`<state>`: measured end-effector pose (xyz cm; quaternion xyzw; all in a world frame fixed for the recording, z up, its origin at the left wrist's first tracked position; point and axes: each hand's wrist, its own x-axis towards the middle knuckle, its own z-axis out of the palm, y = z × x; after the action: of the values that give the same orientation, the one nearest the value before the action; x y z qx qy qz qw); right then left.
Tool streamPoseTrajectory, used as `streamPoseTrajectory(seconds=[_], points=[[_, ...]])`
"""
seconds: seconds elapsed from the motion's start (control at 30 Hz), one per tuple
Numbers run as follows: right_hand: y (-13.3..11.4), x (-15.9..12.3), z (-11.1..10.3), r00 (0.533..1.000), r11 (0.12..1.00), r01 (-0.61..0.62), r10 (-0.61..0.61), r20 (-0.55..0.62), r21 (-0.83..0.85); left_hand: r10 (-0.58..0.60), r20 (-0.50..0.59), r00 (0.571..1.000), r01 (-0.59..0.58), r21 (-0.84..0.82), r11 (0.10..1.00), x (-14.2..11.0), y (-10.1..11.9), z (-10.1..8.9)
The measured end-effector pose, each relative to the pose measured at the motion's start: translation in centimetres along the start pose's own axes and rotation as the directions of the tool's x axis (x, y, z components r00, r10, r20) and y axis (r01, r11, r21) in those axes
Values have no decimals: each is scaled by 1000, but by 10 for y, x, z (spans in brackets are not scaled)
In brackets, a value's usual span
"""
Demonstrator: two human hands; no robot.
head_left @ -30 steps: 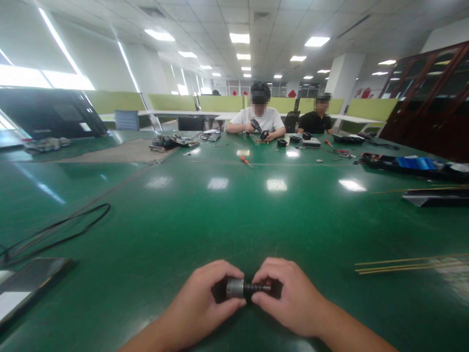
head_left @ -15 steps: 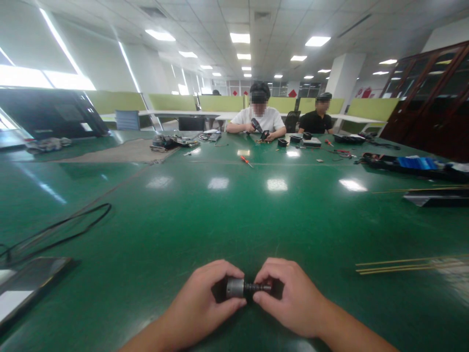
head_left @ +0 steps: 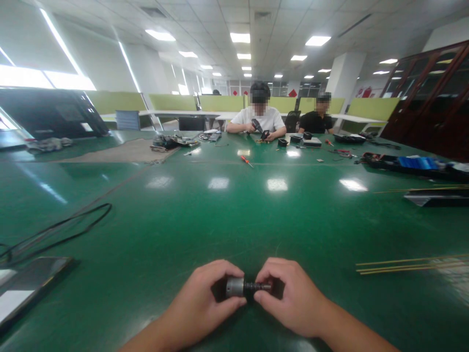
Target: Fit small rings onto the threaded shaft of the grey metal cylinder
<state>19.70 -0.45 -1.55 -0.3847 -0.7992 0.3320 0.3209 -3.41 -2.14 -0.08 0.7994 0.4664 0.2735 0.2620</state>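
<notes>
A metal cylinder with a ridged shaft [head_left: 235, 287] lies sideways between my hands, close above or on the green tabletop [head_left: 227, 234]; which of the two I cannot tell. Its wide grey end is held between the thumb and fingers of my left hand [head_left: 205, 296]. On the thin dark shaft at the other end, my right hand [head_left: 289, 296] has its thumb and fingertips closed. Parts of both ends are hidden by the fingers.
Thin brass-coloured rods [head_left: 395, 268] lie to the right. At left are a black cable [head_left: 84, 225] and a dark flat device [head_left: 40, 278]. Farther off lies an orange screwdriver [head_left: 245, 160]. Across the table, one person [head_left: 256, 120] holds a power drill [head_left: 257, 126]; another person [head_left: 317, 121] sits nearby.
</notes>
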Motion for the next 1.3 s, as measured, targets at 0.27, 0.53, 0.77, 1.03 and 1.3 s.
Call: streamPoseTrajectory(seconds=[0.27,0.53,0.77,1.03,1.3], points=[[1,0,0,1000,1000,1,-1,3,-8,5,-11,1000,-5,-7,1000,-1,-1,1],[-2,0,-2,1000,1000,-17,17,2,5,2,-7,1000,-2,-13,1000,-2,-2,1],[-1,1,0,1000,1000,-21,21,-9,1,-3,-21,1000,3,-8,1000,-1,-1,1],[-2,0,-1,1000,1000,-22,22,-8,4,5,-23,1000,-5,-11,1000,-1,0,1],[0,0,0,999,999,-32,32,-25,28,-10,-30,999,10,-14,1000,-1,0,0]])
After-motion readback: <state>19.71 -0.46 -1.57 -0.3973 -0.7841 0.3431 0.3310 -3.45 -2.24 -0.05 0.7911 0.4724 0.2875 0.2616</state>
